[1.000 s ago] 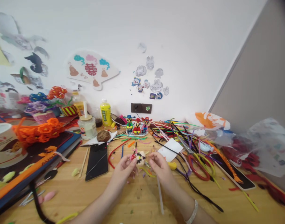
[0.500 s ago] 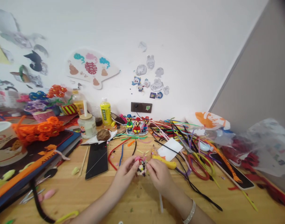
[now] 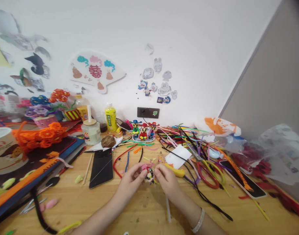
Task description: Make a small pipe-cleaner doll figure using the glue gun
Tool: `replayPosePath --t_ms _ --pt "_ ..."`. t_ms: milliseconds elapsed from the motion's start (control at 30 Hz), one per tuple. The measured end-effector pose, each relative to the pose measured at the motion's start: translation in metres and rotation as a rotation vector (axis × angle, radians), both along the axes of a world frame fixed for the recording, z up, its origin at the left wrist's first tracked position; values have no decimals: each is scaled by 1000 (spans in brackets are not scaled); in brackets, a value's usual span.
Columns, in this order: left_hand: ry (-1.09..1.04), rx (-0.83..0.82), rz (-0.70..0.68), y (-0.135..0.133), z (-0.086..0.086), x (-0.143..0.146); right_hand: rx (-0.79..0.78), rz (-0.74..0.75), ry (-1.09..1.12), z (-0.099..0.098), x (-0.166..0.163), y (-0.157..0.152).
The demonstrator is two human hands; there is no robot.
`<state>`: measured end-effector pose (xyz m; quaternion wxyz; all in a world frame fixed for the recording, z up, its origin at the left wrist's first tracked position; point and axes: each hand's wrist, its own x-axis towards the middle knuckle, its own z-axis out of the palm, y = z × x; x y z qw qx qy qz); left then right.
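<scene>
Between my two hands is a small craft piece [image 3: 149, 175] in pink, black and white, held just above the table. Its fine detail is too small to make out, and my fingers cover its sides. My left hand [image 3: 133, 179] is closed on its left side, thumb toward the front. On the other side, the fingers of my right hand [image 3: 167, 180] pinch its edge. Just behind my right hand lies a yellow-handled tool [image 3: 177, 171], partly covered. A thin pale strip [image 3: 168, 209] sits below my right wrist.
Three small colourful figures [image 3: 143, 132] stand on a tray by the wall. A black phone [image 3: 101, 168] lies left of my hands. Red-handled scissors [image 3: 208, 175], a white paper [image 3: 178, 156] and many pipe cleaners crowd the right. A paper cup [image 3: 7, 153] stands far left.
The craft piece has turned slightly between my fingers, and my right fingertips have shifted up a little. Everything else on the table stays where it was.
</scene>
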<state>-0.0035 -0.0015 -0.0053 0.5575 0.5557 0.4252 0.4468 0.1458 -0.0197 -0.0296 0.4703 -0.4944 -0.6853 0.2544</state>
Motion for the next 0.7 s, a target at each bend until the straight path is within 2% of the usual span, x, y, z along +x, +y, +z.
replayPosePath --t_ms 200,333,533,700 --pt "-23 17 27 5 -2 -2 -92 45 178 -5 -1 4" --pt "-46 -20 -17 7 -5 -2 -115 73 297 -4 -1 7" --pt "-118 -33 -25 8 -8 -1 -46 -45 258 -4 1 7" --pt "-144 -23 -39 8 -12 -3 33 -70 191 -1 2 3"
